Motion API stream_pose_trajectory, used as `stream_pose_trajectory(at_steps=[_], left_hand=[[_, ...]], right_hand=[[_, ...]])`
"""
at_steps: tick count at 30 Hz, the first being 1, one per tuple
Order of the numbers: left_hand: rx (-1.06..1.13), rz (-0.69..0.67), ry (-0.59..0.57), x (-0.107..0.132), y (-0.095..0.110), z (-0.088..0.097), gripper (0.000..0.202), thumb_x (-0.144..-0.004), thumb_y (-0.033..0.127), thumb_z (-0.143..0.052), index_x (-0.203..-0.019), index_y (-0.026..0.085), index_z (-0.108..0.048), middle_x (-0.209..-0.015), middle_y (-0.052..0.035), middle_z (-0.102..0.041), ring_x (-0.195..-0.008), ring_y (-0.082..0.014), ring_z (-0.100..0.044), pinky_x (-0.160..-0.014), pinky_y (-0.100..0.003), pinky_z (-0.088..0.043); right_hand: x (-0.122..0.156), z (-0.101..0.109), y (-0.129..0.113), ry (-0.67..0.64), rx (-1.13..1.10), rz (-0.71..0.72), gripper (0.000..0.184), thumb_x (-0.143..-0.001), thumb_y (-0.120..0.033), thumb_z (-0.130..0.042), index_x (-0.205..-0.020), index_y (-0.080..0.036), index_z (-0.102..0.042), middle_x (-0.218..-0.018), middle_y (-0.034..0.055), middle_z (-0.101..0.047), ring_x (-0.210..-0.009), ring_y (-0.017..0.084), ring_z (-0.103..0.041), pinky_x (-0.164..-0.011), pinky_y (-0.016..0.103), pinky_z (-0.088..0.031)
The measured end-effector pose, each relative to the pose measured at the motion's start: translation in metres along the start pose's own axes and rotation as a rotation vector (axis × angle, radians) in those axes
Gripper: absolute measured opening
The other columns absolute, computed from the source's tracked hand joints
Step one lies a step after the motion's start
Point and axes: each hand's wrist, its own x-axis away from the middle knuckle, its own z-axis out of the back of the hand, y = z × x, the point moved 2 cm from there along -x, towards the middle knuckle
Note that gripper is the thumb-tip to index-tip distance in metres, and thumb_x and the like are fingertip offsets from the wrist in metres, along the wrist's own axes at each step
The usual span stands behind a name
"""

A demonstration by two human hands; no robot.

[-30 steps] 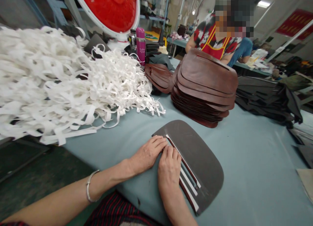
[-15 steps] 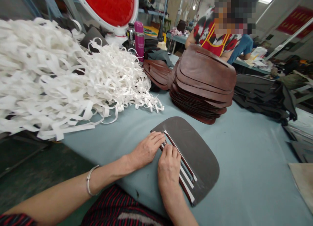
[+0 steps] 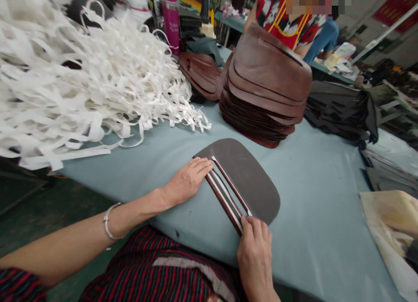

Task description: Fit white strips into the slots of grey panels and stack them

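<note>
A dark grey leather panel point(image 3: 246, 175) with a rounded far edge lies flat on the table. A long brown-edged slot and white strips point(image 3: 224, 182) run along its near side; the middle strip bows a little. My left hand point(image 3: 187, 180) rests flat on the panel's near left corner, fingers stretched out and pressing on the strips' upper ends. At the right end my right hand point(image 3: 256, 245) has its fingers bent and closed over the strips' lower ends. What lies beneath those fingertips is hidden, though the bowed white strip runs into them.
A large heap of white strips point(image 3: 107, 79) covers the left side. Stacked brown leather panels point(image 3: 264, 84) stand behind the work, with a person point(image 3: 290, 18) beyond them. Black pieces point(image 3: 342, 108) lie at the right, near a beige sheet point(image 3: 382, 223). A pink bottle point(image 3: 170, 25) stands at the back.
My right hand has moved from the middle of the strips down to their right end. The left hand stays at the left corner. The camera view has tilted downward.
</note>
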Motion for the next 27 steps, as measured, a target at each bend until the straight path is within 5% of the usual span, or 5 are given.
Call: stream_pose_trajectory(at_steps=[9,14,19,27], left_hand=[[0.029,0.006,0.008,-0.001,0.0,0.003,0.042,-0.091,0.007,-0.037,-0.132,0.011,-0.047,-0.136,-0.0121,-0.05,-0.132,-0.022,-0.04,-0.114,-0.046,-0.035],[0.065,0.002,0.029,-0.002,0.0,0.005,0.036,-0.093,0.012,-0.04,-0.127,0.015,-0.052,-0.132,-0.0106,-0.052,-0.13,-0.0211,-0.042,-0.112,-0.046,-0.038],[0.016,0.008,0.015,-0.001,-0.001,0.003,0.037,-0.093,0.01,-0.038,-0.128,0.014,-0.051,-0.134,-0.011,-0.051,-0.13,-0.0223,-0.042,-0.112,-0.046,-0.036],[-0.025,0.004,-0.016,-0.001,0.0,0.003,0.038,-0.093,0.008,-0.039,-0.128,0.013,-0.052,-0.134,-0.01,-0.051,-0.13,-0.0226,-0.042,-0.113,-0.045,-0.034]], right_hand=[[-0.097,-0.035,-0.046,-0.055,-0.078,-0.029,0.033,-0.09,-0.006,-0.036,-0.116,-0.009,-0.056,-0.101,0.014,-0.058,-0.091,0.025,-0.048,-0.073,0.038,-0.044],[-0.125,-0.044,-0.071,-0.047,0.024,0.051,0.03,-0.091,-0.006,-0.034,-0.102,-0.008,-0.062,-0.093,0.0144,-0.058,-0.085,0.026,-0.048,-0.07,0.041,-0.044],[-0.098,-0.034,-0.065,-0.062,0.179,0.096,0.028,-0.087,-0.003,-0.038,-0.103,-0.004,-0.062,-0.092,0.0154,-0.058,-0.083,0.026,-0.049,-0.07,0.041,-0.044],[-0.013,0.0,-0.014,0.006,0.104,0.101,0.029,-0.089,-0.004,-0.04,-0.112,-0.001,-0.058,-0.102,0.0187,-0.059,-0.095,0.029,-0.048,-0.076,0.042,-0.044]])
